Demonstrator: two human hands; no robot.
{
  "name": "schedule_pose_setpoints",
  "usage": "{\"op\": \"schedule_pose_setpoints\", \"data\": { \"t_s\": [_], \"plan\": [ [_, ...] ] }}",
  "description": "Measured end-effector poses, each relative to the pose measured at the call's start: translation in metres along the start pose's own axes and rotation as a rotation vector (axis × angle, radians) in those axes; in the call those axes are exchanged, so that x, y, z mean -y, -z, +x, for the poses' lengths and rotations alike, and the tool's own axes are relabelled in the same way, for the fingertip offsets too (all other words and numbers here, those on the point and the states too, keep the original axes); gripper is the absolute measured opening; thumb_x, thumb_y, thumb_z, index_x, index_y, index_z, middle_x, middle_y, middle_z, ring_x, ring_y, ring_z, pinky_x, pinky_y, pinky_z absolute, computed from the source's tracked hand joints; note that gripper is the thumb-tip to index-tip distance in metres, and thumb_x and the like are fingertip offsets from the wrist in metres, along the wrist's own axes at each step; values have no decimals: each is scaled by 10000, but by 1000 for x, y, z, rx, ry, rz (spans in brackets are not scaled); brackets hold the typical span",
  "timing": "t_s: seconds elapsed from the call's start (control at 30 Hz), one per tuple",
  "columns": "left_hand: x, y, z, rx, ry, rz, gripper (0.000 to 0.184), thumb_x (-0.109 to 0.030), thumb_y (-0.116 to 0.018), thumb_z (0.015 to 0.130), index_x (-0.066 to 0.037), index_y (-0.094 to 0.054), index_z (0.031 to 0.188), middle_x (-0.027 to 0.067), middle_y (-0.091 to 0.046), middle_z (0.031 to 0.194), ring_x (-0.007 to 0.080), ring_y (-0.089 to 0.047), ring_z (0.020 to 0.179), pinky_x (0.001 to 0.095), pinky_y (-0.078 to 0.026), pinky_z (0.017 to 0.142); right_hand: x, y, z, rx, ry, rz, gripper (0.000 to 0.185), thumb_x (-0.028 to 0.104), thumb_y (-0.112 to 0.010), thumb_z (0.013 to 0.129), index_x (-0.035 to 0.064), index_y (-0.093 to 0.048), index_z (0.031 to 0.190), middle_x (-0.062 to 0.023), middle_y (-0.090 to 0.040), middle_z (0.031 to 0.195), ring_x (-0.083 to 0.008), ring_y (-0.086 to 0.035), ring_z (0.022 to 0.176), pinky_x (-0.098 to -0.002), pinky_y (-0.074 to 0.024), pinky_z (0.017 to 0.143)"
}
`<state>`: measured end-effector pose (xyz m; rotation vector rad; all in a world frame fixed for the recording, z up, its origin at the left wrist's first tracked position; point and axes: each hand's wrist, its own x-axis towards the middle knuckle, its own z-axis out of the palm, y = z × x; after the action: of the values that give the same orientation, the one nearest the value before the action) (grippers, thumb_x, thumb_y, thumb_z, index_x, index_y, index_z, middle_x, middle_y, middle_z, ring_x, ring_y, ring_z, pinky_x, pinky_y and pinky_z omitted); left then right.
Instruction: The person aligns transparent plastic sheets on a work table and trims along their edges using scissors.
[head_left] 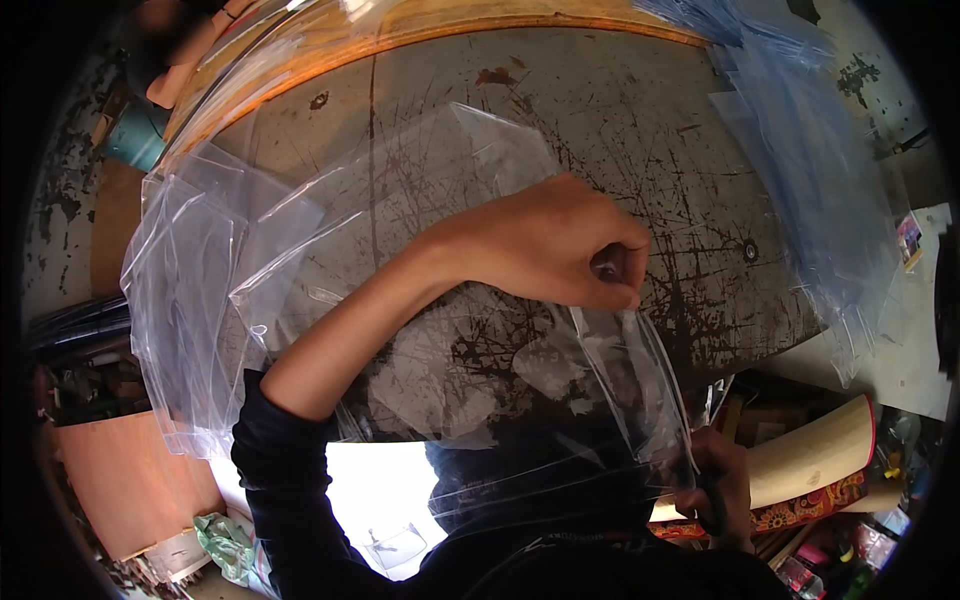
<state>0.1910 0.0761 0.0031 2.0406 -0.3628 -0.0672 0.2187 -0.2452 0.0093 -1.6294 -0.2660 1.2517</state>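
- At centre, left hand [628,298]: thumb and fingertips pinched tight on clear plastic film [635,375].
- Film hanging toward 5 o'clock, reaching right hand [725,480], curled round dark handle [713,510], likely scissors; grip on film unclear.
- Probably light, limp, slippery, quick to crease; best pinched at a doubled edge, kept taut.
- Toward 9 o'clock, more clear sheeting [190,290] on scratched surface [600,110]; toward 2, bluish sheets [810,160].

Transparent colourless plastic sheeting [645,385], four o'clock: smooth, glossy, creased. Broad grey tabletop [640,100], centre: rough, densely scored, worn in dark patches; base material undetermined. Translucent blue layered plastic sheets [810,170], two o'clock: glossy. Long black cloth sleeve [285,450], eight o'clock: matt, wrinkled.
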Motion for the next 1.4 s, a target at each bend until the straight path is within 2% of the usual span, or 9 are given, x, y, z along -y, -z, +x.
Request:
{"op": "schedule_pose_setpoints", "data": {
  "t_s": [0.27,0.37,0.43,0.53,0.8,0.87,1.0,1.13,1.4],
  "plan": [
    [1,0,0,3,-2,13,85,-96,-653,756,-20,-619,771,28,-623,666,88,-569,560,228,-428,496,-9,3,1,28,-18,69,588,297,-843,570,-13,-529,959,-35,-592,833,-64,-550,647,-201,-438,571],
    [4,2,-1,14,-17,2,71,-88,-642,762,-25,-623,789,23,-629,691,91,-575,584,229,-421,496,-13,6,2,61,42,-14,518,229,-832,610,-11,-526,953,-36,-581,857,-67,-545,678,-213,-431,597],
    [5,3,-1,17,-37,-4,65,-82,-633,767,-29,-626,804,19,-632,705,92,-579,600,230,-418,496,-11,6,5,74,46,47,392,120,-774,659,-4,-528,937,-39,-574,849,-72,-541,717,-219,-421,628],
    [5,5,-1,31,-40,-55,71,-75,-620,779,-41,-636,839,17,-638,738,97,-588,648,240,-424,527,-1,1,3,77,3,120,306,40,-703,673,3,-535,926,-41,-563,859,-76,-536,730,-221,-418,654],
    [2,12,-2,55,4,-92,153,-78,-629,788,-56,-622,939,11,-645,826,94,-597,756,238,-431,651,-3,6,6,105,69,-10,279,33,-679,684,10,-541,925,-51,-568,855,-72,-551,709,-207,-424,615],
    [4,12,-3,51,-1,-94,161,-82,-634,785,-58,-619,944,9,-645,833,93,-597,763,240,-432,659,0,7,13,155,64,-18,283,49,-678,692,7,-543,936,-32,-588,767,-58,-552,644,-185,-414,541],
    [5,14,-5,38,36,-129,181,-99,-650,776,-64,-615,950,5,-646,849,94,-598,780,245,-437,678,12,3,19,166,69,-134,280,44,-679,702,14,-542,944,-18,-597,723,-52,-546,611,-184,-413,521],
    [7,15,-4,53,27,-157,194,-95,-646,774,-65,-610,962,9,-646,850,97,-598,793,246,-440,690,18,-2,22,146,64,-77,275,36,-685,720,18,-533,948,-13,-591,687,-37,-529,580,-170,-390,500],
    [10,16,-5,68,-8,-214,345,-10,-549,741,-67,-543,1081,14,-638,834,113,-606,800,248,-443,683,26,-13,23,62,47,-125,265,23,-680,720,17,-524,934,-4,-580,632,-31,-507,526,-173,-367,468]
  ]
}}
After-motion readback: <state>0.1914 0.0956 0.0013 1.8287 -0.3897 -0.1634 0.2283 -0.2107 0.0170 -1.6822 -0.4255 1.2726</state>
